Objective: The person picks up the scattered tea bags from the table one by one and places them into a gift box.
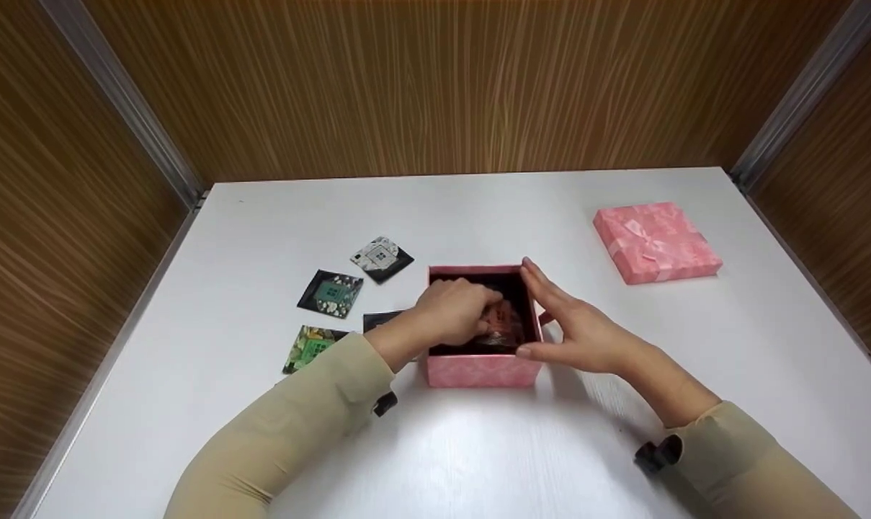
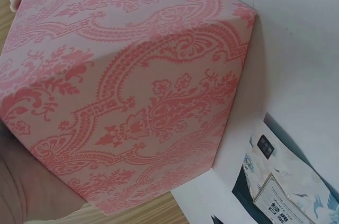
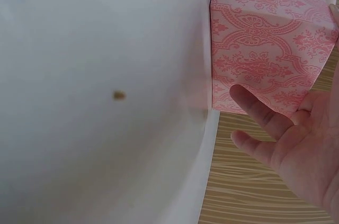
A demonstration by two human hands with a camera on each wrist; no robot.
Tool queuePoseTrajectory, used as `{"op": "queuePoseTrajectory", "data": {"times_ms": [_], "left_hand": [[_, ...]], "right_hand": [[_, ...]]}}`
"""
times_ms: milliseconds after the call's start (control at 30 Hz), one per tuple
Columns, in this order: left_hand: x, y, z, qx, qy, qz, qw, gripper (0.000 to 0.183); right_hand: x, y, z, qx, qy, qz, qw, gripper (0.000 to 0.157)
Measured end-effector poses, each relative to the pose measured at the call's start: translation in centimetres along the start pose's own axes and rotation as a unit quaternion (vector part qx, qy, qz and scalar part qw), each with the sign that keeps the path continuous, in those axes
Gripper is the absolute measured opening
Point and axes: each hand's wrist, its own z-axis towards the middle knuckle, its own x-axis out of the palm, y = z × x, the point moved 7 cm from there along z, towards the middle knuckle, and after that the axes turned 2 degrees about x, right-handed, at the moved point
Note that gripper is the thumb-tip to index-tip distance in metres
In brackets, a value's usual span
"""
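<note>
A pink patterned gift box (image 1: 483,371), its top off, stands on the white table. My left hand (image 1: 453,310) reaches in over its left rim, thumb and fingers pinching a reddish square sachet (image 1: 503,323) inside. Part of that sachet is hidden by the fingers. At the box's right side is my right hand (image 1: 586,328), thumb at the near corner and a finger at the far corner of the rim. In the right wrist view the other fingers (image 3: 265,115) extend fairly straight beside the patterned wall.
Left of the box lie a white-and-black sachet (image 1: 382,258), a teal one (image 1: 331,293), a green one (image 1: 313,347) and a dark one (image 1: 379,318) partly under the left forearm. The pink lid (image 1: 657,243) with a bow lies at the back right. Wood-grain panels (image 1: 435,86) enclose the table.
</note>
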Motion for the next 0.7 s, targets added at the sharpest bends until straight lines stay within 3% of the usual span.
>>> {"op": "queuePoseTrajectory", "data": {"times_ms": [367, 533, 700], "left_hand": [[-0.4, 0.1, 0.0, -0.011, 0.001, -0.022, 0.9997, 0.051], [-1.4, 0.2, -0.5, 0.012, -0.032, -0.062, 0.9975, 0.050], [-3.6, 1.4, -1.8, 0.010, -0.083, -0.124, 0.9887, 0.053]], "right_hand": [[-0.1, -0.1, 0.0, 0.001, -0.003, -0.002, 1.000, 0.108], [-0.1, -0.1, 0.0, 0.004, -0.002, 0.004, 1.000, 0.108], [0.0, 0.0, 0.0, 0.003, -0.001, 0.007, 1.000, 0.108]]}}
